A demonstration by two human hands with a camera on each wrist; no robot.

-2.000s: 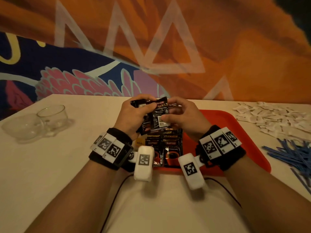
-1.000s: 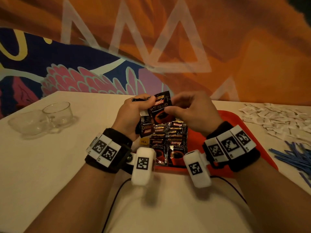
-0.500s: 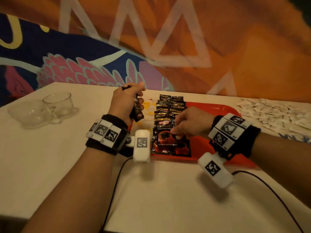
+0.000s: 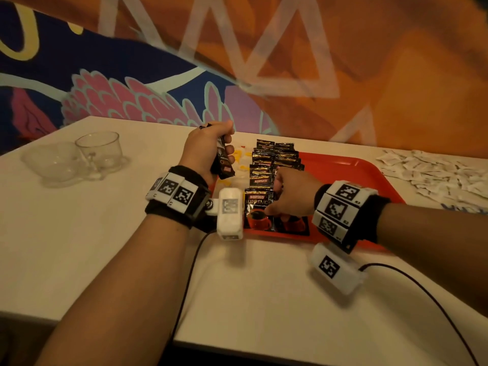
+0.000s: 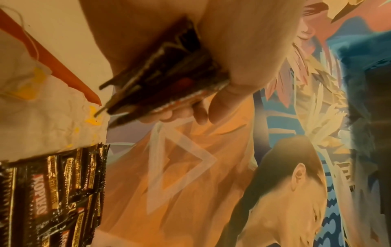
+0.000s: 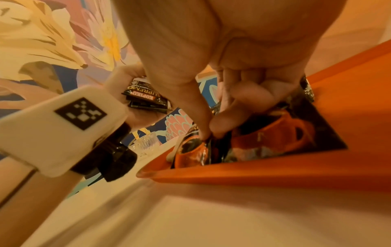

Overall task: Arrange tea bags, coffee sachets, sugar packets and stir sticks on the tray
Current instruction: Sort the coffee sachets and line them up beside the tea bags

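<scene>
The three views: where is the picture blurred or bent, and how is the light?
Head view: warm dim light, table edge bowed, Kopiko sachet legible. Left wrist view: held sachets smeared, mural sharper. Right wrist view: table streaked with blur, orange tray rim bent by the lens.

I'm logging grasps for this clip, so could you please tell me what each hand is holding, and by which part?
Left hand grips a small stack of coffee sachets around its upper half. Right hand pinches the front sachet on the tray by its right edge.

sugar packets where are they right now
In the head view the sugar packets lie heaped on the table at far right, just beyond the red tray.
</scene>
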